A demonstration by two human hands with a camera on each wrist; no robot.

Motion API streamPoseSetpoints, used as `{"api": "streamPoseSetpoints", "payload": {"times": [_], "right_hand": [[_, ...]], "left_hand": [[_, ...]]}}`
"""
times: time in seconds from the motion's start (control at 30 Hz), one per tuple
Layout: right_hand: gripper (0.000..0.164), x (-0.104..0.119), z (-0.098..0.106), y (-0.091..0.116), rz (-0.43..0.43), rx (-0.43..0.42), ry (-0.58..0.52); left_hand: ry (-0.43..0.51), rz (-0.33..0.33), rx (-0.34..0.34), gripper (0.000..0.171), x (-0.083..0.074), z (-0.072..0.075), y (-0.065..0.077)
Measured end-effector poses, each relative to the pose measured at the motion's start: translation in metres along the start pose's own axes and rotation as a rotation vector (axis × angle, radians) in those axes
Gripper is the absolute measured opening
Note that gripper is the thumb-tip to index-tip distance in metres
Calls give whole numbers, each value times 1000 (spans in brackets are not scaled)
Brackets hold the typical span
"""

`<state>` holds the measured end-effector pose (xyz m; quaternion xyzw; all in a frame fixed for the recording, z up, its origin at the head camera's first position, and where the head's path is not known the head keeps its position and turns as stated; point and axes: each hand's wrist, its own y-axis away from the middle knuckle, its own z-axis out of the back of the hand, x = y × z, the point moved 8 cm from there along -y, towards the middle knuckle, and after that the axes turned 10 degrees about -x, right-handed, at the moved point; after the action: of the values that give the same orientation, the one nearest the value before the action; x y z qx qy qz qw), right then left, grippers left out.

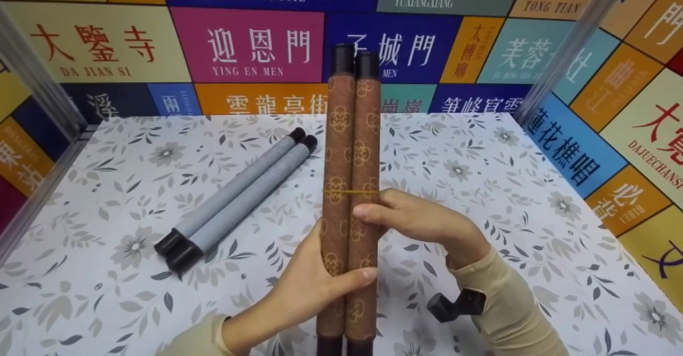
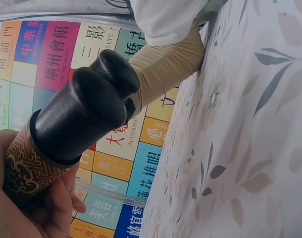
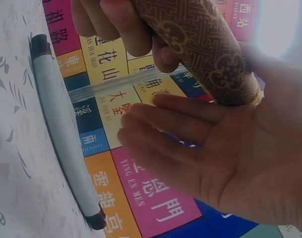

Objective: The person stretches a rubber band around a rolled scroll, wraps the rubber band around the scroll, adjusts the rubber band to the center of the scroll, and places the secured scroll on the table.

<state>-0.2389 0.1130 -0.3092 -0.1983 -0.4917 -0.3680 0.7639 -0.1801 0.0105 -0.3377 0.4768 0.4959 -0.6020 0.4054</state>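
Two rolled brown scrolls (image 1: 338, 148) with gold patterns and black ends stand side by side, upright above the table. A thin yellow rubber band (image 1: 341, 191) goes across them near the middle. My left hand (image 1: 301, 278) grips both low down, thumb across the front; the left wrist view shows its fingers wrapped below the black end knobs (image 2: 74, 119). Higher up, my right hand (image 1: 427, 220) touches the right scroll near the band with its thumb. In the right wrist view its fingers (image 3: 176, 129) are extended away from the scroll, which lies between thumb and palm.
Two grey-blue scrolls (image 1: 240, 201) with black ends lie side by side, slanted, on the left of the flower-patterned tabletop (image 1: 459, 148). Panels with coloured name signs (image 1: 251, 46) enclose the back and sides. A black device (image 1: 456, 303) sits on the right wrist.
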Motion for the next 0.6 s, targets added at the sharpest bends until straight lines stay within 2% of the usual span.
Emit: {"api": "streamPoseSetpoints", "payload": {"times": [0.1,0.17,0.23,0.3,0.37,0.47,0.53,0.6], "right_hand": [[52,0,0,-1,9,4,36],[60,0,2,-2,14,-24,22],[67,-1,5,-4,25,-63,-37],[70,-1,6,-8,28,-96,-144],[65,-3,5,-11,21,-109,-271],[49,-4,-1,-15,8,-84,-434],[42,-6,-2,-15,-5,-80,-473],[41,-8,-2,-15,-12,-85,-439]], "left_hand": [[26,-2,-3,68,0,1,-2],[31,-16,-10,69,-1,1,-3],[32,-17,-13,70,0,2,-4],[30,-15,-11,70,1,1,-4],[31,-4,-11,71,2,2,-4],[22,1,-11,72,3,2,-3],[-2,-6,-15,72,3,3,-2],[-24,-14,-10,72,3,3,-2]]}}
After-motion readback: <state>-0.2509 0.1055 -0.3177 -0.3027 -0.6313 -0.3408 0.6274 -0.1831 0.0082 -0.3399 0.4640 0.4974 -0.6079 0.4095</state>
